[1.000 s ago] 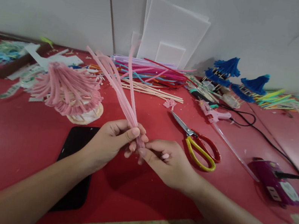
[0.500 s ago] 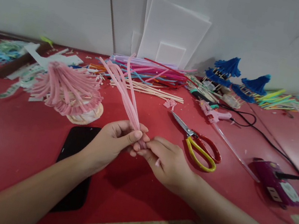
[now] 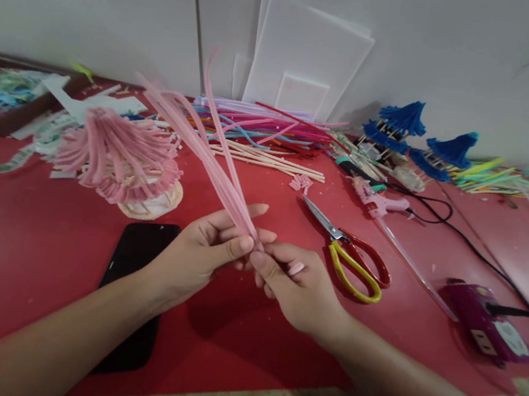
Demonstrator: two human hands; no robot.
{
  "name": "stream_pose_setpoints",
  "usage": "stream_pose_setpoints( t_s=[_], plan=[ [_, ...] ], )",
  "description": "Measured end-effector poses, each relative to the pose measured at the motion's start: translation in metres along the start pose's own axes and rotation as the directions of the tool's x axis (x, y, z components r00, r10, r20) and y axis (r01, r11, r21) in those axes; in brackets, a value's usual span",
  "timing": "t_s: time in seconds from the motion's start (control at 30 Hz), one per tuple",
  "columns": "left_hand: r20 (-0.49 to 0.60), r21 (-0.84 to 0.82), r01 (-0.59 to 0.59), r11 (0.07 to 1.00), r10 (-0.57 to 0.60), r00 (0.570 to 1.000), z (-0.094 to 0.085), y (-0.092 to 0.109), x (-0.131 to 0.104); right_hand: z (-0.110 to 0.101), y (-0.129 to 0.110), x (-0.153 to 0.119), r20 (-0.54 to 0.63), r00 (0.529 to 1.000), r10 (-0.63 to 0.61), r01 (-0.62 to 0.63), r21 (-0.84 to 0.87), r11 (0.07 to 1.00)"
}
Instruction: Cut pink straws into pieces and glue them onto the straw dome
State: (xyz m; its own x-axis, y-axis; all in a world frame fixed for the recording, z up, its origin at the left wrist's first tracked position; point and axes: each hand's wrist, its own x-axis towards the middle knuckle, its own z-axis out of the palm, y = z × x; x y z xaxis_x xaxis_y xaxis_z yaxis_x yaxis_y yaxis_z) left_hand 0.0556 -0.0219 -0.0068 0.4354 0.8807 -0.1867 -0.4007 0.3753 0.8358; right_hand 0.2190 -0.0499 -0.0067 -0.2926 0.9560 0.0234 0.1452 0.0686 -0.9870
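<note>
A bundle of pink pipe cleaners [image 3: 226, 185] is held at its lower end by both hands above the red table. My left hand [image 3: 211, 243] has its thumb pressed on the bundle, with some fingertips lifted behind it. My right hand [image 3: 300, 285] pinches the gathered end between thumb and fingers; a short pink piece [image 3: 296, 269] shows between its fingers. The long ends fan out to the upper left. To the left stands a pink pipe-cleaner roof model [image 3: 119, 157] on a pale round base. Scissors [image 3: 346, 252] with red and yellow handles lie right of my hands.
A black phone [image 3: 133, 298] lies under my left forearm. A pink glue gun [image 3: 378, 200] with its cord and a purple power socket [image 3: 491, 324] are on the right. Blue roof models [image 3: 398, 126], pipe cleaners [image 3: 277, 122] and white boards [image 3: 309, 50] line the back.
The bundle's long ends have swung left and tilted lower. The left fingers have opened out a little, and my right hand has turned, its thumb now over the gathered end.
</note>
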Motion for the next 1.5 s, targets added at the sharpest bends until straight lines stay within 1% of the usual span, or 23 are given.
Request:
stream_pose_setpoints(
  t_s=[0.03, 0.1, 0.17, 0.2, 0.27, 0.33, 0.37, 0.43, 0.5, 0.57, 0.63, 0.73, 0.87, 0.97, 1.03, 1.13, 1.2, 1.27, 1.37, 1.5],
  plan=[
    [0.012, -0.012, -0.001, 1.0, 0.002, 1.0, 0.0, -0.001, 0.0, 0.001, 0.0, 0.0, 0.026, 0.998, 0.055, -0.057, 0.084, 0.995],
    [0.02, -0.013, -0.009, 1.0, 0.009, 1.0, -0.001, -0.002, 0.0, 0.003, 0.001, 0.001, 0.068, 0.992, 0.107, -0.119, 0.197, 0.973],
    [-0.001, -0.002, -0.022, 1.0, 0.022, 1.0, -0.002, -0.002, 0.001, 0.003, 0.001, 0.002, 0.085, 0.991, 0.105, -0.123, 0.253, 0.96],
    [-0.031, -0.003, -0.033, 0.999, 0.033, 0.999, -0.002, -0.002, 0.002, 0.002, 0.001, 0.002, 0.095, 0.991, 0.093, -0.115, 0.262, 0.958],
    [-0.114, -0.015, -0.067, 0.998, 0.065, 0.991, -0.002, -0.001, 0.004, 0.0, 0.001, 0.001, 0.132, 0.988, 0.082, -0.113, 0.253, 0.961],
    [-0.201, -0.022, -0.104, 0.994, 0.098, 0.975, -0.004, 0.0, 0.007, -0.005, 0.002, 0.001, 0.151, 0.986, 0.077, -0.105, 0.188, 0.977],
    [-0.23, -0.021, -0.118, 0.993, 0.11, 0.967, -0.005, 0.0, 0.008, -0.007, 0.004, 0.001, 0.134, 0.989, 0.062, -0.08, 0.137, 0.987],
    [-0.256, -0.013, -0.13, 0.991, 0.123, 0.959, -0.007, -0.001, 0.009, -0.011, 0.007, 0.002, 0.06, 0.998, 0.0, -0.001, 0.024, 1.0],
    [-0.259, 0.035, -0.123, 0.992, 0.128, 0.957, -0.008, -0.002, 0.009, -0.013, 0.01, 0.004, -0.004, 0.997, -0.077, 0.077, -0.063, 0.995],
    [-0.242, 0.121, -0.112, 0.986, 0.138, 0.96, -0.008, -0.002, 0.007, -0.013, 0.01, 0.005, -0.045, 0.993, -0.113, 0.109, -0.088, 0.99],
    [-0.211, 0.217, -0.106, 0.97, 0.153, 0.965, -0.006, -0.002, 0.005, -0.012, 0.008, 0.004, -0.084, 0.991, -0.104, 0.099, -0.064, 0.993],
    [-0.167, 0.302, -0.101, 0.948, 0.157, 0.973, -0.002, 0.0, 0.002, -0.008, 0.005, 0.001, -0.123, 0.991, -0.057, 0.057, -0.003, 0.998],
    [-0.161, 0.318, -0.059, 0.946, 0.115, 0.98, 0.003, 0.002, 0.001, -0.004, 0.004, -0.001, -0.119, 0.991, -0.055, 0.051, -0.038, 0.998],
    [-0.161, 0.281, -0.031, 0.959, 0.08, 0.984, 0.003, 0.001, 0.001, -0.004, 0.004, -0.002, -0.109, 0.989, -0.103, 0.092, -0.107, 0.99],
    [-0.164, 0.237, -0.032, 0.971, 0.072, 0.984, 0.002, 0.001, 0.001, -0.006, 0.003, -0.002, -0.092, 0.973, -0.21, 0.189, -0.194, 0.963],
    [-0.183, 0.144, -0.071, 0.987, 0.096, 0.978, 0.0, 0.001, 0.002, -0.011, 0.001, -0.001, -0.001, 0.921, -0.39, 0.362, -0.365, 0.858],
    [-0.189, 0.073, -0.085, 0.994, 0.097, 0.977, -0.001, 0.002, 0.003, -0.017, 0.0, 0.0, 0.082, 0.884, -0.46, 0.445, -0.447, 0.776],
    [-0.187, 0.017, -0.076, 0.997, 0.078, 0.979, -0.001, 0.002, 0.004, -0.021, 0.0, 0.001, 0.139, 0.844, -0.518, 0.514, -0.49, 0.704],
    [-0.174, -0.011, -0.046, 0.999, 0.043, 0.984, 0.0, 0.002, 0.004, -0.024, 0.001, 0.003, 0.162, 0.799, -0.579, 0.569, -0.511, 0.644],
    [-0.144, -0.005, -0.004, 1.0, 0.004, 0.99, 0.0, 0.002, 0.003, -0.023, 0.003, 0.004, 0.147, 0.797, -0.586, 0.569, -0.507, 0.647]
  ],
)
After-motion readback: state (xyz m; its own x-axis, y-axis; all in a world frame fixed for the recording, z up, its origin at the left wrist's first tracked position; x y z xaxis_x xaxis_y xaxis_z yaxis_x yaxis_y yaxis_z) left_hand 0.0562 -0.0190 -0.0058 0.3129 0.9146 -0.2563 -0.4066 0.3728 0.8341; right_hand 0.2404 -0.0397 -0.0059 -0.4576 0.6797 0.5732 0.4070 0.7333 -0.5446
